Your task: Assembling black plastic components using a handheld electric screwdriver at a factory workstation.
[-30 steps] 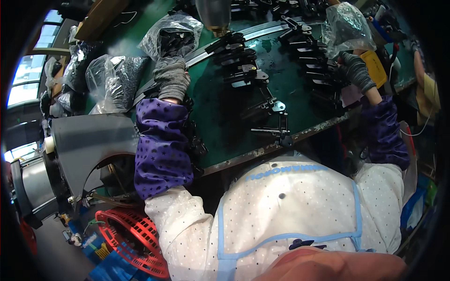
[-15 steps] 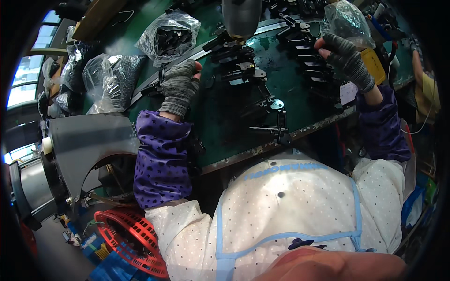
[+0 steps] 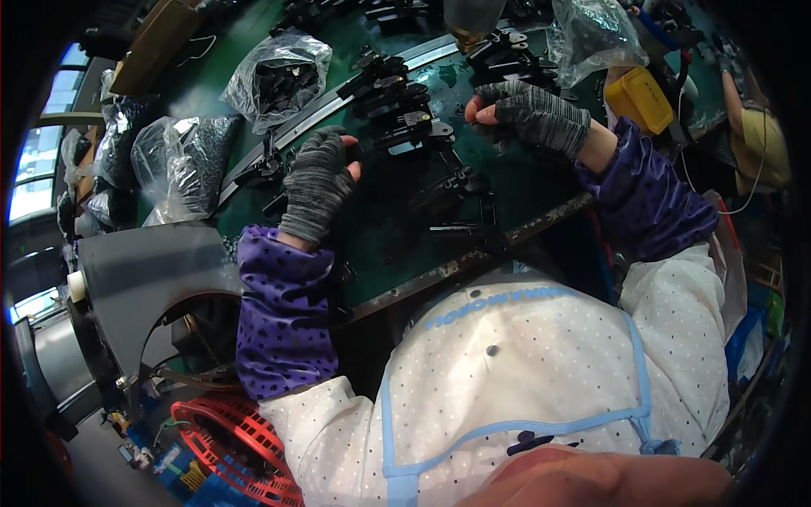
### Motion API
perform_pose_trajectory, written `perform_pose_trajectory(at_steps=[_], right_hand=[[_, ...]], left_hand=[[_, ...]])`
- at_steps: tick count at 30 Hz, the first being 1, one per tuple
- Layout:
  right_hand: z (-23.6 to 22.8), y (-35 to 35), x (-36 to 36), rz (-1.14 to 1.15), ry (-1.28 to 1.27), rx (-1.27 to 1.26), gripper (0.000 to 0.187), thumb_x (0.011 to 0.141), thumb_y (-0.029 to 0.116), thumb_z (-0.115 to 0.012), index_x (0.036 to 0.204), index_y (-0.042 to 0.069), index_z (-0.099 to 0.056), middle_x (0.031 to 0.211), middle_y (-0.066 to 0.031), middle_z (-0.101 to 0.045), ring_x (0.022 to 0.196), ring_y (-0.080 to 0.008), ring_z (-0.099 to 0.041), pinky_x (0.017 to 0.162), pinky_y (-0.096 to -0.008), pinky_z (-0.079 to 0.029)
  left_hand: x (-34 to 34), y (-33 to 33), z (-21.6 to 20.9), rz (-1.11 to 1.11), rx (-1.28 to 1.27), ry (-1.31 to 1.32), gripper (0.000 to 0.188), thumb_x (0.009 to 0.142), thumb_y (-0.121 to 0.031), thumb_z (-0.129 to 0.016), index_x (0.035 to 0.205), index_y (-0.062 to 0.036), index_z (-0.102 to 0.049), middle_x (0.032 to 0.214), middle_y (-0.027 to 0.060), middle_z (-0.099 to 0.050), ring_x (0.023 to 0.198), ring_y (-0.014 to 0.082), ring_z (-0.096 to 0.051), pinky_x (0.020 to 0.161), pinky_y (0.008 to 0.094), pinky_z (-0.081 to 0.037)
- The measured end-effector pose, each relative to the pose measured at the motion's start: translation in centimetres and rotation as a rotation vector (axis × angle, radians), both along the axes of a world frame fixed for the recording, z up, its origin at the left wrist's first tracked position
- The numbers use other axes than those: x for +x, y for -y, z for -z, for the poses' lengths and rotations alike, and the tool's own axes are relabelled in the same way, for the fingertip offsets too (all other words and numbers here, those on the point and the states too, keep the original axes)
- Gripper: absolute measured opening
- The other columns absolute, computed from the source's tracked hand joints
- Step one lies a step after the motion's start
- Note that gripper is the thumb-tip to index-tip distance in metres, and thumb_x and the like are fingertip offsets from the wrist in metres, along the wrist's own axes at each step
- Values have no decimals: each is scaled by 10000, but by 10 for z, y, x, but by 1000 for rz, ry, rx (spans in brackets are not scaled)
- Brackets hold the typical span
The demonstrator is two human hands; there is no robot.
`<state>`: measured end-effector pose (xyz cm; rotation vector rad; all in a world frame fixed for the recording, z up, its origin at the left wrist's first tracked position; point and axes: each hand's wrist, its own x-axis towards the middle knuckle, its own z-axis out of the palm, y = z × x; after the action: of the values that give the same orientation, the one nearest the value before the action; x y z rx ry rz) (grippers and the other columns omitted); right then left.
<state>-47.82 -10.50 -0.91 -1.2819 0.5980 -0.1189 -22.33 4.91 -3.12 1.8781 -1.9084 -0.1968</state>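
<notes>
My left hand (image 3: 321, 182), in a grey fingerless glove, is curled over the green table beside a row of black metal hinge-like parts (image 3: 414, 131). A small dark piece seems to lie between its thumb and fingers, too dim to name. Across the row, my right hand (image 3: 532, 114) wears a matching glove. Its thumb and fingertips are pinched together, and whatever they hold is hidden or too dark to make out. More black hinge-like parts (image 3: 507, 55) lie just beyond the right hand. A single linked part (image 3: 460, 190) sits toward the table's near edge.
A metal rail (image 3: 325, 106) crosses the green table (image 3: 380, 262) diagonally. Clear bags of dark parts (image 3: 287, 76) stand at the left, another plastic bag (image 3: 596, 38) and a yellow container (image 3: 640, 100) at the right. A metal tool head (image 3: 471, 21) hangs above. A red basket (image 3: 228, 435) is low left.
My right hand has moved left and nearer, from the right-hand parts toward the table's middle. My left hand stays near the rail, its fingers still curled. The whole view has shifted slightly.
</notes>
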Motion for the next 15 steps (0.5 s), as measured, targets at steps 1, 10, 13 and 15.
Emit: perform_pose_trajectory(at_steps=[1,10,13,15], right_hand=[[-2,-2,0,-45,-36,-26,248,775,204,-579,925,7,-570,738,-28,-546,674,-91,-531,549,-226,-467],[1,-23,9,-229,-71,-130,220,762,172,-601,865,-21,-585,687,-26,-562,570,-67,-524,487,-196,-452],[17,-20,6,-247,-37,-151,198,764,160,-597,864,-11,-589,665,-17,-555,542,-60,-512,464,-193,-428],[17,-18,6,-274,-90,-171,180,771,142,-597,871,-7,-591,674,-25,-567,537,-70,-517,472,-204,-441]], left_hand=[[-12,-5,-8,-3,2,-1,284,659,-69,-611,941,-56,-572,909,121,-566,847,293,-553,742,345,-444],[-105,-13,5,18,-200,-247,202,673,-97,-675,846,-57,-579,792,90,-596,704,249,-585,619,315,-471],[-108,-10,15,40,-237,-243,198,668,-96,-682,834,-50,-584,787,94,-600,688,246,-589,612,306,-474],[-110,-10,16,38,-223,-265,196,665,-90,-686,826,-45,-584,791,96,-604,684,246,-591,612,302,-476]])
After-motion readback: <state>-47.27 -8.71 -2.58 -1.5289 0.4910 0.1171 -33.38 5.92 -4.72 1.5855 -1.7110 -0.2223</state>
